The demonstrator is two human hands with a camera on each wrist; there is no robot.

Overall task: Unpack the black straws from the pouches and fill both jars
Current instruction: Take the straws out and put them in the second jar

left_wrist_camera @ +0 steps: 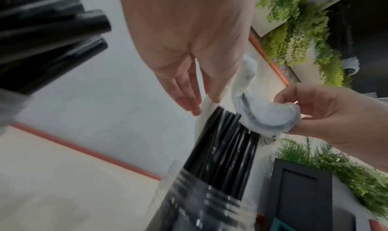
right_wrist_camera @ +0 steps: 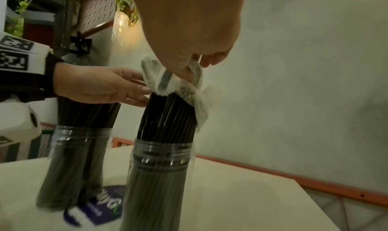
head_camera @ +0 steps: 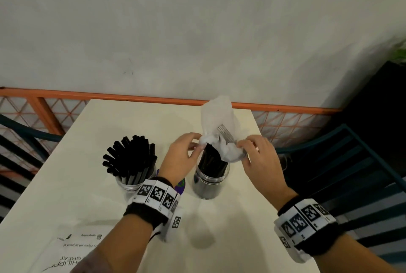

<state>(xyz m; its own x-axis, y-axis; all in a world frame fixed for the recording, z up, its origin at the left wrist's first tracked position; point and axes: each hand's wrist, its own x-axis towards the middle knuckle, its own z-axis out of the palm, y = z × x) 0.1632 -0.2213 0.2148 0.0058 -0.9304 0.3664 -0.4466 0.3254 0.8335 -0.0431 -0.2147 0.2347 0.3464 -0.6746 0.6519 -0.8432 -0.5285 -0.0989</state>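
Two clear jars stand on the cream table (head_camera: 87, 184). The left jar (head_camera: 129, 184) holds a fanned bunch of black straws (head_camera: 131, 158). In the right jar (head_camera: 211, 182) a tight bundle of black straws (head_camera: 212, 160) stands upright, its top still capped by a crumpled translucent white pouch (head_camera: 219, 123). My left hand (head_camera: 186, 152) pinches the pouch's left edge (left_wrist_camera: 204, 107) with nearly straight fingers. On the other side, my right hand (head_camera: 257, 154) grips the bunched pouch (right_wrist_camera: 178, 82) between thumb and fingers just above the straw tops.
A flat printed pouch (head_camera: 72, 248) lies at the table's near left. A purple-labelled wrapper (right_wrist_camera: 100, 208) lies between the jars. An orange rail (head_camera: 131, 97) and grey wall back the table; a dark slatted chair (head_camera: 351, 163) stands at the right.
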